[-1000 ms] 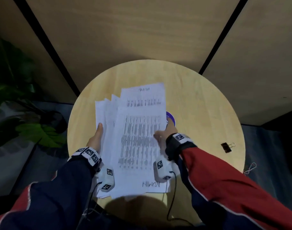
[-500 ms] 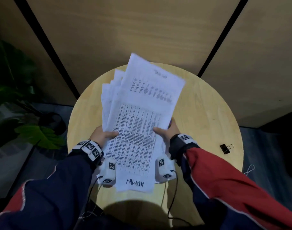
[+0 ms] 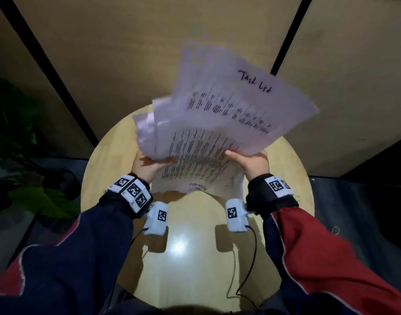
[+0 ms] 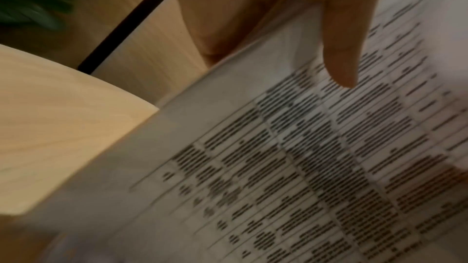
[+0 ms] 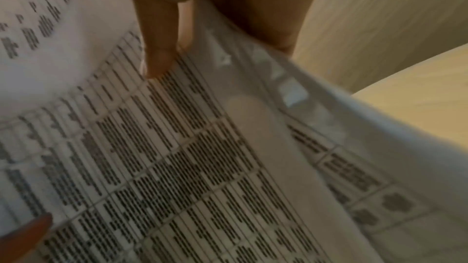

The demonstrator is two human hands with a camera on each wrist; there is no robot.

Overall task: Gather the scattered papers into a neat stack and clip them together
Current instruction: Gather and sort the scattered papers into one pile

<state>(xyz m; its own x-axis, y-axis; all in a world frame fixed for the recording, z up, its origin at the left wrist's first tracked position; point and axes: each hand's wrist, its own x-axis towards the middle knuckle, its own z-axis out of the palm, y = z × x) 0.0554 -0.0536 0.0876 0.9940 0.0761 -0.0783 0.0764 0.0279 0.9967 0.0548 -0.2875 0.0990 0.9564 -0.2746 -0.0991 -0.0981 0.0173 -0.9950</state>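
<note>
A loose sheaf of printed papers (image 3: 208,133) is held up above the round wooden table (image 3: 283,169), fanned out and tilted to the right; the top sheet bears the handwritten words "Task List". My left hand (image 3: 149,165) grips the sheaf's left edge, thumb on the printed face (image 4: 341,63). My right hand (image 3: 251,160) grips its right edge, thumb on top (image 5: 157,61) and fingers underneath. The papers (image 4: 303,157) fill both wrist views (image 5: 177,157). No binder clip is in view.
Wood wall panels with black seams (image 3: 286,42) stand behind the table. A green plant (image 3: 35,196) sits low at the left. Cables (image 3: 240,280) hang from the wrist cameras over the table's near part.
The papers lay flat on the table a second ago. Both hands have gripped their sides and lifted them up and away, tilting right. The binder clip at the right has left the view.
</note>
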